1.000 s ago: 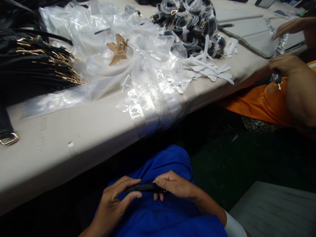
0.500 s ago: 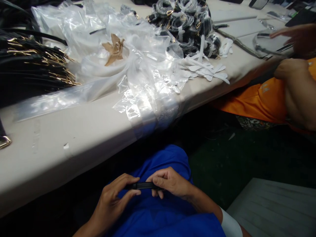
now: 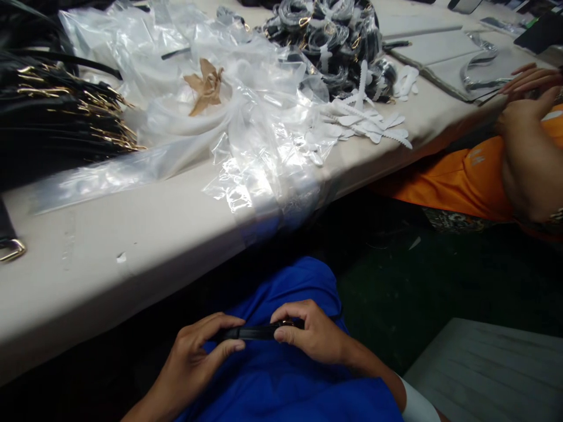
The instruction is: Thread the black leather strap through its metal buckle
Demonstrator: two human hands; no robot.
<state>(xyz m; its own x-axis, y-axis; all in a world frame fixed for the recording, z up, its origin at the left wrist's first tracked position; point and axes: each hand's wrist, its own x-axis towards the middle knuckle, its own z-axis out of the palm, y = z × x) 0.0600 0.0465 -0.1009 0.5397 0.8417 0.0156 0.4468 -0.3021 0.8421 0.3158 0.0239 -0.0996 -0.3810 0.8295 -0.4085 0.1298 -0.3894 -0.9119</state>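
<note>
A black strap [image 3: 255,333] stretches between my two hands, low over my lap in blue cloth [image 3: 303,281]. My left hand [image 3: 200,349] pinches its left end between thumb and fingers. At the other end my right hand [image 3: 310,334] grips it, thumb below and fingers above, and a small gold-coloured metal piece shows by those fingertips. The rest of the strap is hidden behind my hands.
On the table [image 3: 97,234] lie black straps with gold clasps [image 3: 79,111], clear plastic bags [image 3: 259,117], wrapped strap coils [image 3: 325,41] and white serrated ties [image 3: 365,120]. A co-worker's hands [image 3: 532,88] are at the right. A grey slatted surface [image 3: 488,369] stands lower right.
My right hand has shifted slightly right and turned its grip, baring more strap and the gold-coloured piece. My left hand has slid a little left. The co-worker's hands have come together.
</note>
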